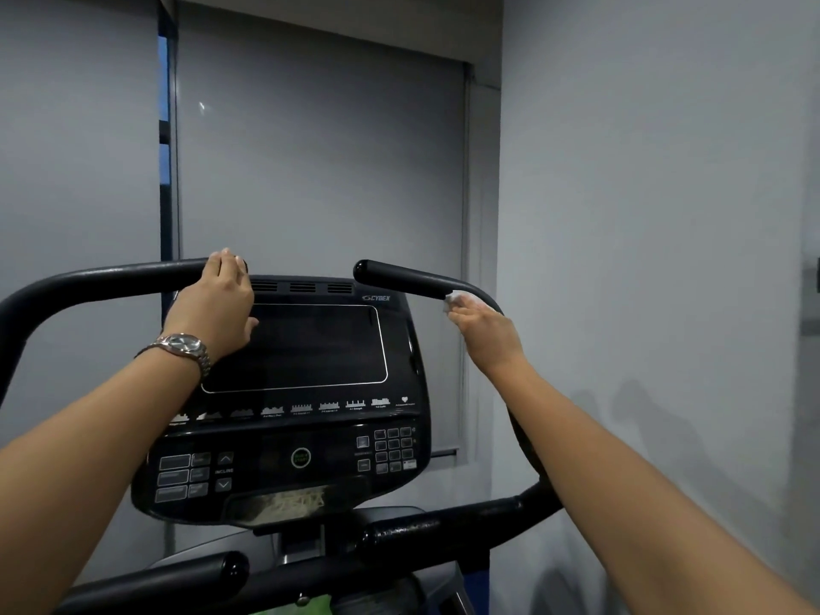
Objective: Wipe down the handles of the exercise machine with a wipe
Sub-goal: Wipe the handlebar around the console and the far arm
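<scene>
At 10 o'clock from the console [293, 437], the left hand [219, 304] grips the inner end of the left handle [111, 279]. Its fingers are curled over the top of the bar. The thumb is free and extends across the upper left corner of the dark screen. A metal wristwatch [184, 348] sits on that wrist.

At 2 o'clock from the console, the right hand [486, 330] pinches a small white wipe [453, 299] and holds it against the near lower side of the right handle [399, 279], just where the bar begins to bend downward. The wipe touches the bar. The handle's rounded inner tip lies at the wipe's 10 o'clock, apart from it.

A lower grip [222, 565] projects at 7 o'clock below the console. A grey roller blind [310, 148] hangs behind the machine at 12 o'clock.
</scene>
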Tool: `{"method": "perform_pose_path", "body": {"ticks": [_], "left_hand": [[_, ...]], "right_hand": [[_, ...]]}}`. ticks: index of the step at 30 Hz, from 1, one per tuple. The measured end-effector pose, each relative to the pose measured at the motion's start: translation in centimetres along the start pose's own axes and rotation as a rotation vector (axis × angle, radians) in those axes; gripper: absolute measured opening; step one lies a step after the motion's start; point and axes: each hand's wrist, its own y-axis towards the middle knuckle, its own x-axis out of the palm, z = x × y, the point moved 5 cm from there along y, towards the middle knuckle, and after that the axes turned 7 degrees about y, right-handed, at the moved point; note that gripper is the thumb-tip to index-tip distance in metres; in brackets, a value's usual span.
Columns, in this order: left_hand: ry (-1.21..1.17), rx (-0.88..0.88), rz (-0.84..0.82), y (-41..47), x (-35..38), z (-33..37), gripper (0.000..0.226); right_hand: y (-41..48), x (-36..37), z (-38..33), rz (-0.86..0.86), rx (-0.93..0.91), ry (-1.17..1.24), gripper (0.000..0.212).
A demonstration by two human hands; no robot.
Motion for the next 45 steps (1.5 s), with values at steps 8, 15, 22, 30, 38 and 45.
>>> {"method": "perform_pose_path", "body": {"ticks": [8, 15, 22, 30, 38, 45], "left_hand": [[-0.032, 0.007, -0.004, 0.0, -0.2, -0.1, 0.09], [-0.011, 0.012, 0.003, -0.1, -0.2, -0.4, 0.091], [0.012, 0.013, 0.014, -0.3, -0.3, -0.2, 0.09], [0.04, 0.029, 0.047, -0.5, 0.0, -0.2, 0.089], [0.076, 0.028, 0.067, -0.4, 0.4, -0.2, 0.089], [0.047, 0.031, 0.073, -0.3, 0.7, -0.3, 0.09]], "right_hand": [[-1.4, 0.2, 1.8, 0.271, 0.443, 0.263, 0.044], [0.5, 0.6, 0.2, 0.673, 0.647, 0.577, 0.033], [4.3, 1.4, -5.0, 0.599, 0.226, 0.642, 0.029], [0.2, 7.7, -7.3, 0.393, 0.056, 0.503, 0.037], [5.8, 8.4, -9.4, 0.109, 0.246, 0.423, 0.05], [4.5, 9.4, -12.4, -0.002, -0.022, 0.426, 0.068]]}}
